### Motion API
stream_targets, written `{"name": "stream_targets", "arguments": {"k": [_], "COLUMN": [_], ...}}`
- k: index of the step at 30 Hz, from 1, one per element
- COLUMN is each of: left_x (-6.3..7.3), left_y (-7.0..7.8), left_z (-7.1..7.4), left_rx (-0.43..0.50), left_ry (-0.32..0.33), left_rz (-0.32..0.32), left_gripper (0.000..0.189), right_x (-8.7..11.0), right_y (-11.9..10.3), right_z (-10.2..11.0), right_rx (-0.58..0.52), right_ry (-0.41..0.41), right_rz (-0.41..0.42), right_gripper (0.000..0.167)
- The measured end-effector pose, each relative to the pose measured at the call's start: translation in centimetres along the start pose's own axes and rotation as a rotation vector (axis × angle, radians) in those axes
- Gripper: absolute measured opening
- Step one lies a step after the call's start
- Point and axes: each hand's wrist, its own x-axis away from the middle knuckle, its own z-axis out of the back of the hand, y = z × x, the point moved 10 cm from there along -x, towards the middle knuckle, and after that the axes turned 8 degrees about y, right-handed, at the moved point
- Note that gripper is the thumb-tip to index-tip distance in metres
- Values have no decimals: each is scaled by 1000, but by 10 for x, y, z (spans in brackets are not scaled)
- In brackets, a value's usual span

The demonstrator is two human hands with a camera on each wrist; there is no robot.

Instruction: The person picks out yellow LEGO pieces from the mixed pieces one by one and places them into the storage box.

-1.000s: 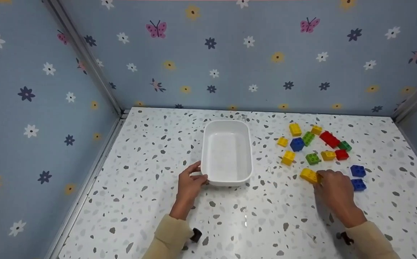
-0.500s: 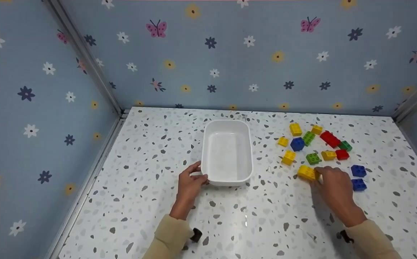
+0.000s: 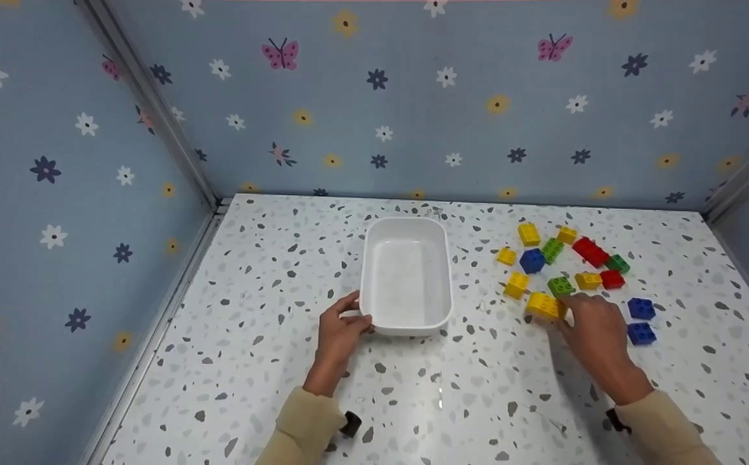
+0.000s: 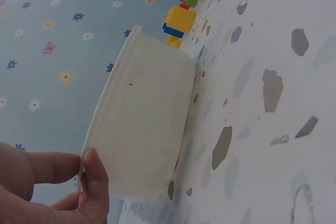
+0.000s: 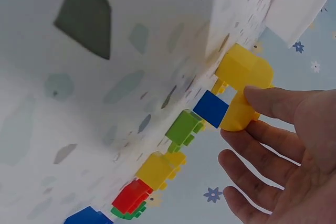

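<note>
1. Your right hand (image 3: 590,326) is picking up the long yellow block (image 3: 543,305). Your fingertips pinch its end, near the front of the block pile.
2. In the right wrist view the yellow block (image 5: 242,83) looks lifted a little off the table (image 3: 477,400), but it is hard to be sure.
3. Your left hand (image 3: 340,330) holds the white tub (image 3: 405,274) by its near left corner. The thumb is on the rim and the fingers curl around the outside wall.
4. I think the step in hand is grabbing one block to put in the tub.
5. The next move needs a firm pinch, so the block does not slip. Then it needs a lift up over the tub's right wall, which stands between the block and the inside of the tub.
6. The tub has nothing in it. You can see its bare white floor.
7. All the other blocks lie on the table to the right of the tub: yellow, green, red and the two blue blocks (image 3: 641,321) just beside your right hand.
</note>
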Motion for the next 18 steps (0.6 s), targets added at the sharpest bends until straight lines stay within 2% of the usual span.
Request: {"name": "stream_targets", "arguments": {"k": [9,18], "left_x": [3,3], "left_y": [3,3], "left_z": [1,0], "left_rx": [18,5], "left_ry": [-7,-9], "left_rz": [3,9], "left_gripper": [58,58], "right_x": [-8,-16], "right_y": [-13,-31], "right_z": [7,11], "right_rx": [-13,-21], "right_ry": [72,94], "right_rz": [58,87], "right_gripper": [41,37]}}
